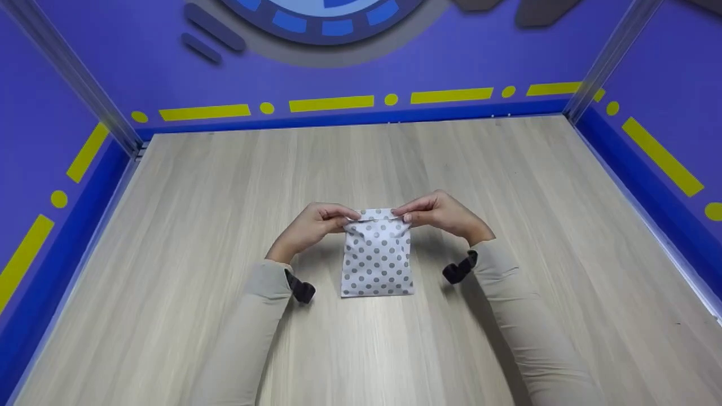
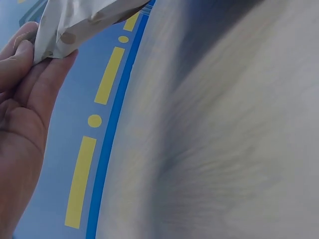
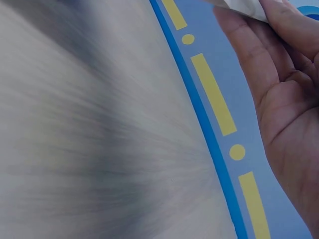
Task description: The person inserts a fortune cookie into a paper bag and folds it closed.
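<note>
A white paper bag [image 1: 378,259] with grey polka dots is at the middle of the table, its top edge folded over into a flap [image 1: 377,214]. At the flap's left end, my left hand [image 1: 313,225] pinches the paper between thumb and fingers. My right hand [image 1: 443,214] pinches the right end the same way. In the left wrist view, a corner of the bag [image 2: 67,37] sits between the thumb and the fingers. Only a small piece of the bag [image 3: 249,9] shows in the right wrist view, held by the right thumb and fingers.
The wood-grain table [image 1: 225,186] is bordered by a blue back wall [image 1: 338,79] with yellow dashes and by blue side walls. Black wrist straps [image 1: 303,292] with small dark cameras sit on both sleeves.
</note>
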Demonstrator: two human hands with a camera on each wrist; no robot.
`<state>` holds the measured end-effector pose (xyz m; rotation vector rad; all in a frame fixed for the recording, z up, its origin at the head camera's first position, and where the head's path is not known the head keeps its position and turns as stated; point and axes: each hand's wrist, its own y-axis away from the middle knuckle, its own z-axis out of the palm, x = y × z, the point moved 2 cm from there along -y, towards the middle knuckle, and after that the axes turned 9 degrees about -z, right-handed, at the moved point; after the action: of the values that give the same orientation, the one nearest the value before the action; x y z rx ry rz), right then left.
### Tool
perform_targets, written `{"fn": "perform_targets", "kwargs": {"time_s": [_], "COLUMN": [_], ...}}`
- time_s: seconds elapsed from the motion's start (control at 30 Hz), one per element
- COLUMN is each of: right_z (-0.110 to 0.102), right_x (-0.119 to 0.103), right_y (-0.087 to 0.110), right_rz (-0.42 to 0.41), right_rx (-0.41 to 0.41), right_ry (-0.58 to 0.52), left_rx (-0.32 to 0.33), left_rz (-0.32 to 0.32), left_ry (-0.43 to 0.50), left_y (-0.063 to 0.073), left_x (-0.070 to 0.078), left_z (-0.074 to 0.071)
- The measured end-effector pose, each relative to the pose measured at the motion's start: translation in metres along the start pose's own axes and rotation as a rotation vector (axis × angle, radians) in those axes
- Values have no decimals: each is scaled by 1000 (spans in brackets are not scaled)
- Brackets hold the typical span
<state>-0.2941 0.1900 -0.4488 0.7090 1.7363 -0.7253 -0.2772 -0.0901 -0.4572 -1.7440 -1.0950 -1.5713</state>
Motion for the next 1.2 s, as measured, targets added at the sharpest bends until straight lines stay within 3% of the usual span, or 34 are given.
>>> {"fn": "perform_targets", "kwargs": {"time_s": [0.3,0.67,0.8,1.0,1.2], "right_z": [3,7,7,8,12], "right_x": [0,1,2,2,-10], "right_y": [0,-3,-3,-6,-10], "right_rz": [34,11,19,22,25], "right_rx": [38,112,126,146,149], "right_ry": [16,-38,-3,25,179], "left_rx": [34,130,152,243,308], "left_rz": [-7,13,12,0,-20], "left_ry": [-142,-99,-104,-149,-139], "left_y": [5,-1,4,14,16], "left_x": [-2,-1,8,29,36], "left_z": [-3,5,8,16,20]}}
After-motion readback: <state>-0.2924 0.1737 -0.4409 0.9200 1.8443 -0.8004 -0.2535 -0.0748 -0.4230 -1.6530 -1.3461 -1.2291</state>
